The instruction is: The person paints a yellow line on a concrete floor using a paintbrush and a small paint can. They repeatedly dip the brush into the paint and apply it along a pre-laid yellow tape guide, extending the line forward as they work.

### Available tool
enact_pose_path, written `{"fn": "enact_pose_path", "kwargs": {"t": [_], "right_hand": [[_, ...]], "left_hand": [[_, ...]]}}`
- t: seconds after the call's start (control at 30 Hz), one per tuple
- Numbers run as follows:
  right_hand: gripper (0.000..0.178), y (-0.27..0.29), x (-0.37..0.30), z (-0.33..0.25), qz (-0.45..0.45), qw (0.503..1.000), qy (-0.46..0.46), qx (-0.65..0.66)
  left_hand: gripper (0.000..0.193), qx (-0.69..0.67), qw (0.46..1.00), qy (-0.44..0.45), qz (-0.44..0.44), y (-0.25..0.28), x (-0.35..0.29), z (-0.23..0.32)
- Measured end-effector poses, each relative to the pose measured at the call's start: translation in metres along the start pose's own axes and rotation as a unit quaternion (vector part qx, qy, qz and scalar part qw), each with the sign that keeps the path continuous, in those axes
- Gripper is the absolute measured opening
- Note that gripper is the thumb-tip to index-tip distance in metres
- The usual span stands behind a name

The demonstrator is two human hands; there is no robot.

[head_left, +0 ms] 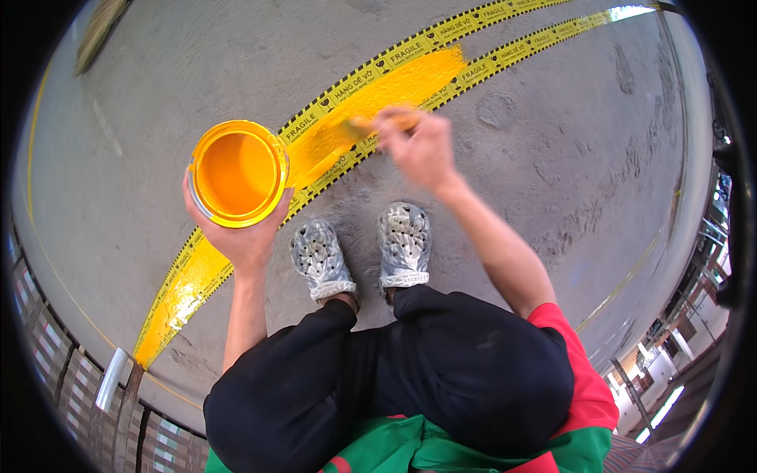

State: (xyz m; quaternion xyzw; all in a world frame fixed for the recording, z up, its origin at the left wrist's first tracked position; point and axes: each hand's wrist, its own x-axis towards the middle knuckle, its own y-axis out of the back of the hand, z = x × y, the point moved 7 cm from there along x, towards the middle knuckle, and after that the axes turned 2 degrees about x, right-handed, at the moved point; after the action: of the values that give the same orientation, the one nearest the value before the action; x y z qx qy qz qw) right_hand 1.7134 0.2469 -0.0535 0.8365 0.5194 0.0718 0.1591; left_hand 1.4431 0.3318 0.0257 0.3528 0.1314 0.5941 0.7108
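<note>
My left hand is wrapped round an open can of yellow paint, held up over the floor at the left. In my right hand is a paintbrush, its bristles down on a wet yellow stripe. That hand and the brush are blurred by motion. Two strips of yellow and black printed tape border the stripe on both sides. Fresh paint fills the band between the tapes from the lower left up to past the brush; farther up right, bare grey floor shows between them.
Grey, rough concrete floor surrounds the stripe. My feet in grey and white clogs stand just on its near side. A broom head lies at the upper left. At the lower left are a silvery roll and slatted stacks.
</note>
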Motion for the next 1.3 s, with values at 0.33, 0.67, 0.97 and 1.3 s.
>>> {"fn": "enact_pose_path", "kwargs": {"t": [0.33, 0.67, 0.97, 1.3], "right_hand": [[0.009, 0.112, 0.068, 0.013, 0.125, 0.908, 0.122, -0.382], [0.019, -0.012, 0.0, -0.006, -0.016, 1.0, -0.018, -0.003], [0.015, 0.108, 0.054, -0.001, 0.163, 0.895, 0.139, -0.391], [0.017, -0.111, -0.04, -0.054, -0.124, 0.986, 0.065, 0.089]], "left_hand": [[0.117, -0.027, 1.0, 0.006, 0.002, 0.003, -0.002, -0.001], [0.116, 0.003, 1.0, 0.003, 0.011, 0.009, 0.001, -0.001], [0.117, -0.028, 0.999, 0.016, 0.036, 0.015, 0.0, -0.007], [0.116, -0.012, 0.998, 0.018, 0.061, 0.027, 0.006, -0.011]]}}
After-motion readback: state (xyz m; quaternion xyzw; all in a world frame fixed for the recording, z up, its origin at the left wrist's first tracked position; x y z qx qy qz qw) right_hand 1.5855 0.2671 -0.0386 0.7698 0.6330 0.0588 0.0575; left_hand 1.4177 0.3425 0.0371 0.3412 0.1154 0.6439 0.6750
